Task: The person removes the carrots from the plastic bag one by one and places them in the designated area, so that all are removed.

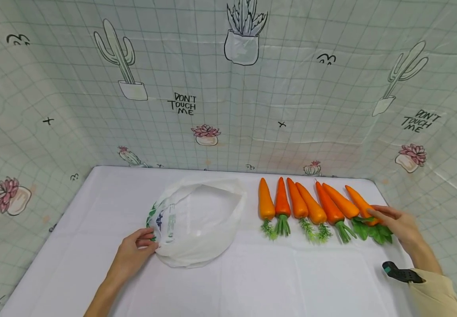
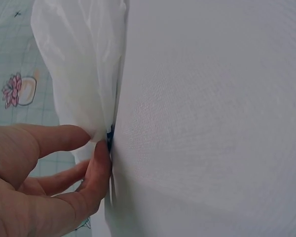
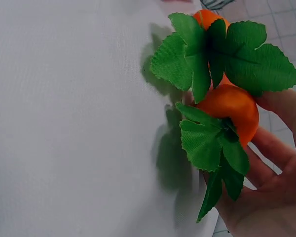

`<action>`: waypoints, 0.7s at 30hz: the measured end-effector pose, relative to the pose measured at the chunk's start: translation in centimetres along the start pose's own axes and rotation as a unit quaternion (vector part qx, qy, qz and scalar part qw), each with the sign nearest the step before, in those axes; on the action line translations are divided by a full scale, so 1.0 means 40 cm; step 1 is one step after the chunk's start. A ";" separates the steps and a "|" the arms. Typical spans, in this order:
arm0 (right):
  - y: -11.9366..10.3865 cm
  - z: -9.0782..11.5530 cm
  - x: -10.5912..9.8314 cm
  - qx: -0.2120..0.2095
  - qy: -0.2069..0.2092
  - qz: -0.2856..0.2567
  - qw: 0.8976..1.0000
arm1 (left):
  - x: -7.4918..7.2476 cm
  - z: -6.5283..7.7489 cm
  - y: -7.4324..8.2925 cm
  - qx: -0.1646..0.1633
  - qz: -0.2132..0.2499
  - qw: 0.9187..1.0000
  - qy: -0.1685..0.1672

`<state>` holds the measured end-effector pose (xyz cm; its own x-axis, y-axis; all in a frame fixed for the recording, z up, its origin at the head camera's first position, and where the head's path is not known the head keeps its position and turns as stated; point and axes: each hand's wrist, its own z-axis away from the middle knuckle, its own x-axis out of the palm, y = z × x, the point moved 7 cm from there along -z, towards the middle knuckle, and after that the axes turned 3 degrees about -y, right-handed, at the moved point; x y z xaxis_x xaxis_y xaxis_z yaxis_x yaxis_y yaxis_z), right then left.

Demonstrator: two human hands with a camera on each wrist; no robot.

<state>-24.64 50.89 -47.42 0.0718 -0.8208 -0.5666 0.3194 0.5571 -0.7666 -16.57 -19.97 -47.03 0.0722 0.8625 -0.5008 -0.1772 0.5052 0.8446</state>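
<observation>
A white translucent plastic bag (image 1: 212, 253) lies on the left half of the table, its mouth spread wide and green and blue print on its left side. My left hand (image 1: 135, 253) pinches the bag's left rim between thumb and fingers; the left wrist view shows the thin plastic (image 2: 84, 64) at the fingertips. At the far right, my right hand (image 1: 404, 229) grips the rightmost orange carrot (image 1: 356, 198) near its leafy end. In the right wrist view, thumb and fingers lie around this carrot (image 3: 244, 111), whose broad green leaves (image 3: 202, 143) hang free.
Several more carrots stand in a row left of the held one, including an orange carrot (image 1: 266, 200) and a redder carrot (image 1: 281, 198), tips toward the back. A patterned curtain (image 1: 228, 105) surrounds the white table (image 1: 260, 281). A dark strap (image 1: 403, 274) is on the right wrist.
</observation>
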 end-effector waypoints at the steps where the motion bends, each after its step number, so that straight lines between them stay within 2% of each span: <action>1: -0.001 -0.001 0.003 -0.002 -0.003 0.003 1.000 | -0.001 0.000 0.001 -0.001 -0.002 1.000 0.000; 9: -0.003 0.004 0.010 -0.016 -0.006 0.056 0.998 | -0.014 -0.006 0.015 0.007 -0.022 1.000 0.002; 14: -0.019 0.017 0.010 -0.052 0.023 0.082 0.995 | -0.040 -0.015 0.021 0.018 -0.036 0.999 0.024; 18: -0.057 0.031 0.009 -0.094 0.062 0.124 0.986 | -0.070 -0.029 0.034 0.059 -0.058 0.995 0.062; 21: -0.086 0.041 0.010 -0.122 0.089 0.147 0.977 | -0.093 -0.041 0.045 0.104 -0.078 0.987 0.097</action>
<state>-24.16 48.44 -44.49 -0.0468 -0.5980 -0.8001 0.0724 0.7969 -0.5998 -18.78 -22.33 -43.95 -0.1110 0.7618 -0.6383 0.0278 0.6444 0.7642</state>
